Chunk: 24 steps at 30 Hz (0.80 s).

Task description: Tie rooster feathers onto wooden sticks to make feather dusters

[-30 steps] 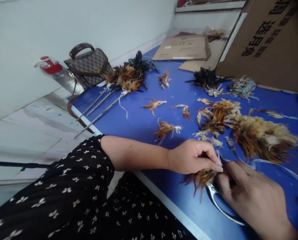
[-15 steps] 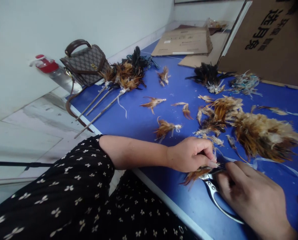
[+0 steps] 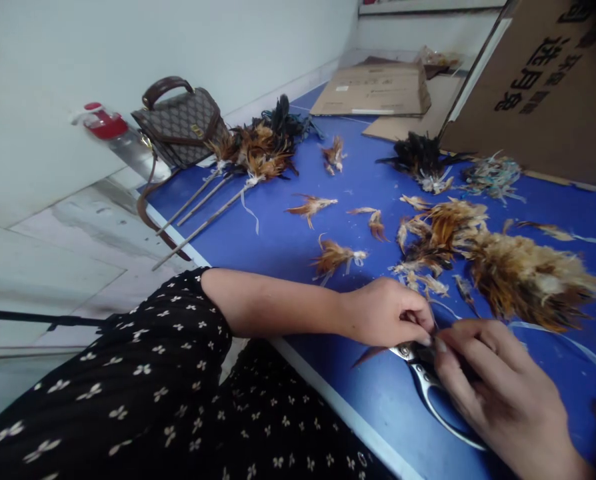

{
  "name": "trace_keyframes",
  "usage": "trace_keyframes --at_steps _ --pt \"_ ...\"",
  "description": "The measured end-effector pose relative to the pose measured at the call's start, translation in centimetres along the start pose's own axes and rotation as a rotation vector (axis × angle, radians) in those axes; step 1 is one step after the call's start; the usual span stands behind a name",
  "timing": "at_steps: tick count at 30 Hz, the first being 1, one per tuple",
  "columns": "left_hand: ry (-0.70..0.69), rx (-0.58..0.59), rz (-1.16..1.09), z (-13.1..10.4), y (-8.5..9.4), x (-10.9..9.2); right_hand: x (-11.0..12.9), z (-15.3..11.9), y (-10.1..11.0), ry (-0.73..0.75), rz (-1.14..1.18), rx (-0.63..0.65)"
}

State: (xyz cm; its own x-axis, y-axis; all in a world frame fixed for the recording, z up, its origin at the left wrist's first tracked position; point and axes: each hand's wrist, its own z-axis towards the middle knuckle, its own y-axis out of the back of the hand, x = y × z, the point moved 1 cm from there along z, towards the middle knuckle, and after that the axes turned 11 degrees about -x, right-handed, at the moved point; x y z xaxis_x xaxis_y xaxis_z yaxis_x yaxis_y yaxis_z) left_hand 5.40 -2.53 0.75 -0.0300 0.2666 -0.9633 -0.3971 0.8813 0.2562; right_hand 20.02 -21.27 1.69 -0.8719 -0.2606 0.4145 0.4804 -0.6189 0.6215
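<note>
My left hand (image 3: 391, 313) is closed in a pinch, thumb against forefinger. Below it a narrow brown feather (image 3: 369, 356) sticks out; its held end is hidden behind my fingers. My right hand (image 3: 498, 380) meets the left fingertips, its thumb and forefinger pinched on something too small to make out. Under both hands lie scissors (image 3: 445, 417) with a silver pivot and a looped handle. The second handle is hidden by my right hand, and whether that hand touches it I cannot tell. Just beyond is a large heap of tan and brown feathers (image 3: 533, 277).
Small feather bunches (image 3: 335, 257) are scattered over the blue table (image 3: 258, 247). Feather dusters on sticks (image 3: 203, 227) lie at the left, beside a handbag (image 3: 178, 127) and a bottle (image 3: 128, 143). Black feathers (image 3: 418, 160), a tangle of ties (image 3: 493, 175) and cardboard (image 3: 538, 100) are at the back.
The brown feather tuft below my left hand has mostly gone from sight, leaving one narrow feather. My right fingers have moved up against the left fingertips. The view has shifted slightly.
</note>
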Motion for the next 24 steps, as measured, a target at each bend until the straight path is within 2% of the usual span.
trace_keyframes --at_steps 3,5,9,13,16,20,24 --pt "-0.171 0.006 0.108 0.2 0.2 -0.1 0.1 -0.1 -0.4 0.012 -0.074 -0.062" --pt "-0.244 0.023 0.142 0.3 0.1 0.0 0.0 -0.2 -0.4 -0.006 -0.047 -0.039" --pt "-0.235 0.032 0.081 0.2 0.1 0.3 -0.5 -0.5 -0.1 -0.142 0.037 0.050" --pt "-0.091 0.007 -0.055 -0.1 0.0 0.5 -0.8 -1.0 0.3 -0.228 -0.001 0.097" --pt "0.098 0.007 -0.206 -0.3 -0.2 0.3 -0.6 -1.2 0.3 -0.217 -0.041 0.061" --pt "0.360 0.024 -0.385 -0.4 -0.5 -0.5 0.0 -1.0 0.1 -0.161 -0.094 -0.028" --pt "0.499 -0.002 -0.414 -0.3 -0.7 -1.0 0.0 -0.7 -0.2 -0.047 -0.076 -0.040"
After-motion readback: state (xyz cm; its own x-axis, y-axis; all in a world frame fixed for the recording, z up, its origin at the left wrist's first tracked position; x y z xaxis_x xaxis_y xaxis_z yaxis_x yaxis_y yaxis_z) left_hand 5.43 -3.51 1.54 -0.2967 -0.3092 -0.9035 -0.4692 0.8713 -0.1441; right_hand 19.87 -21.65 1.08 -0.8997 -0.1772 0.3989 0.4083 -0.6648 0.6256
